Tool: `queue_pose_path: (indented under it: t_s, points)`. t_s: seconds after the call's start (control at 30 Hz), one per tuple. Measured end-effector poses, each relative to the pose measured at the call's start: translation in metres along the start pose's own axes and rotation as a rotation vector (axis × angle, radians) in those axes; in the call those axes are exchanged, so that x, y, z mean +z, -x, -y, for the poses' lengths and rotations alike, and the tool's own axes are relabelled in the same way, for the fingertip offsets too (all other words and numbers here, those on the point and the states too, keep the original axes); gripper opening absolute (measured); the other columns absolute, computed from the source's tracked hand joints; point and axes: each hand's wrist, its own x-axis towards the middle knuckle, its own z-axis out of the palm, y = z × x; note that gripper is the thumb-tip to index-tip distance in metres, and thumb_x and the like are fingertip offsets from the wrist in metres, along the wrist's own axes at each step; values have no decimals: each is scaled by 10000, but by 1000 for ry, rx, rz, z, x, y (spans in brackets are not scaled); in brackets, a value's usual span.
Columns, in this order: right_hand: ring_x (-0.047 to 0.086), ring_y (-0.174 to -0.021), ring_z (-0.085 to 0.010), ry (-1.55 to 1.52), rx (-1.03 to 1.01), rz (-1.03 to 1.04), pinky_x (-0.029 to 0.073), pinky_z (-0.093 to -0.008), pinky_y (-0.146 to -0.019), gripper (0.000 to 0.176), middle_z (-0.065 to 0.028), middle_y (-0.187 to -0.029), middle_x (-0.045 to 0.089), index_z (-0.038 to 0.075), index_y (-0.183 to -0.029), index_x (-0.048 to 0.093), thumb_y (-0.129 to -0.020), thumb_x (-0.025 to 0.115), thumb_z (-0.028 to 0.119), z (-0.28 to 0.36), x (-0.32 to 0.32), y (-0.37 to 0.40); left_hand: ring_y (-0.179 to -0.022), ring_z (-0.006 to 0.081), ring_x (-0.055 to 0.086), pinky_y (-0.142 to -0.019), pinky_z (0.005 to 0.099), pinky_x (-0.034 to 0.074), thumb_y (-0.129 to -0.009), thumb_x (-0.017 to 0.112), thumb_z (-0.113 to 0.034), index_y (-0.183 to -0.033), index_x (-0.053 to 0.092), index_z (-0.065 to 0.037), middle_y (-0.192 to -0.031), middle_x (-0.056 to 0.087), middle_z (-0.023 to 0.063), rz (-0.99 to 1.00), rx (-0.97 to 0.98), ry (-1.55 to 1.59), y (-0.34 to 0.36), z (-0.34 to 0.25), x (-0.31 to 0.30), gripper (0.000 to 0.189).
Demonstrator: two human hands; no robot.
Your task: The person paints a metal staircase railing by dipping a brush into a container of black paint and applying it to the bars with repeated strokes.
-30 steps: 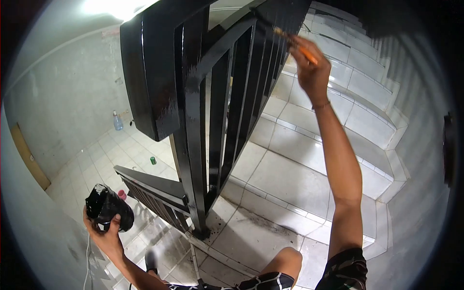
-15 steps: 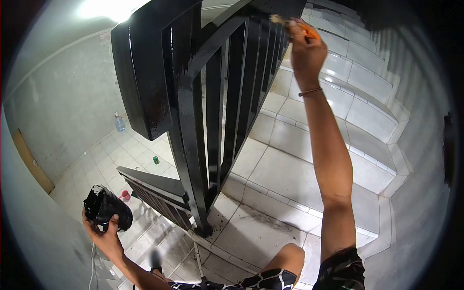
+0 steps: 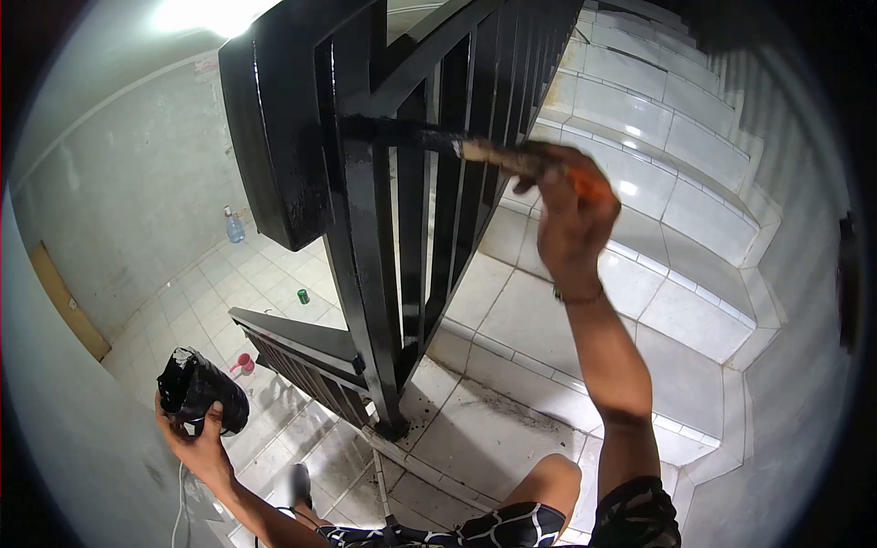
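Note:
My right hand (image 3: 577,215) is closed round the orange handle of a paintbrush (image 3: 489,155), somewhat blurred by motion. The brush points left, and its dark end reaches toward the glossy black stair railing (image 3: 361,205) near the top of the end post; exact contact is hard to make out. At lower left, my left hand (image 3: 203,449) grips a paint container (image 3: 206,393) coated in black, its open top tilted up and its rim ragged. What is inside the container is mostly hidden.
White tiled stairs (image 3: 685,237) climb at the right. A lower railing (image 3: 297,352) slopes down beside the post. On the floor below are a clear bottle (image 3: 234,226), a green can (image 3: 302,296) and a pink dipper (image 3: 244,363). My knee (image 3: 548,484) is at the bottom.
My right hand has come down and nearer with the brush, from the upper handrail to beside the end post's top. My left hand and the container have barely moved.

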Motion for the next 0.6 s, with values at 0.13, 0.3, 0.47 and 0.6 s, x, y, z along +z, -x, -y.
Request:
queue_pose_path:
  t_s: [0.13, 0.3, 0.47, 0.6]
  points:
    - [662, -771, -190, 88, 135, -30, 539, -271, -701, 277, -145, -890, 660, -78, -1039, 588, -904, 564, 163, -29, -8, -56, -1086, 212, 497, -974, 331, 358, -696, 780, -74, -1303, 422, 7, -1214, 520, 118, -3, 16, 41, 3, -2, -2, 710]
    - [678, -767, -191, 18, 145, -6, 552, -268, -727, 292, -137, -857, 667, -80, -1006, 606, -930, 535, 193, -53, -18, -97, -1119, 241, 484, -992, 340, 347, -660, 805, -103, -1309, 416, 7, -1239, 508, 149, -13, 3, 28, 2, -2, -10, 764]
    - [676, -808, -174, 157, -51, -178, 555, -250, -733, 310, -137, -873, 672, -73, -1029, 615, -952, 507, 208, -50, -42, -110, -1119, 241, 486, -997, 341, 345, -658, 804, -96, -1307, 419, 4, -1241, 507, 142, -41, -12, 5, -2, -2, -20, 761]
    - [680, -828, -181, 266, -138, -319, 558, -249, -717, 268, -134, -893, 679, -41, -1048, 630, -920, 567, 186, -72, -41, -116, -1120, 237, 486, -995, 338, 347, -661, 803, -97, -1307, 421, 2, -1242, 507, 139, -39, -3, 8, -2, -5, -15, 757]
